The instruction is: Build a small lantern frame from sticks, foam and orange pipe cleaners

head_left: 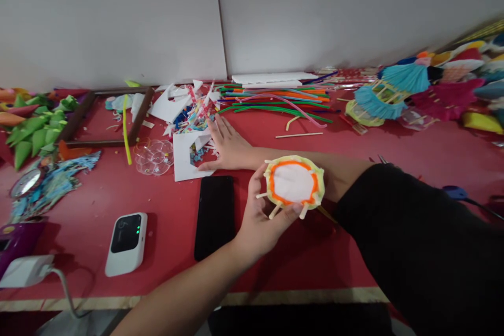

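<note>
My left hand (258, 220) is closed on a small round craft disc (294, 184): white in the middle, wrapped with orange and pale yellow yarn, short sticks poking out around the rim. It is held just above the red table (338, 252). My right hand (226, 144) reaches across to the left, fingers stretched out flat, resting on the table at the edge of a pile of white paper scraps and coloured bits (191, 115).
A black phone (214, 215) lies face down under my arms. A white pocket router (126, 242) sits left of it. Coloured pipe cleaners (275, 100), a wooden frame (106, 115), green paper cones (33, 134), a clear palette (154, 156) and finished yarn crafts (394, 92) line the back.
</note>
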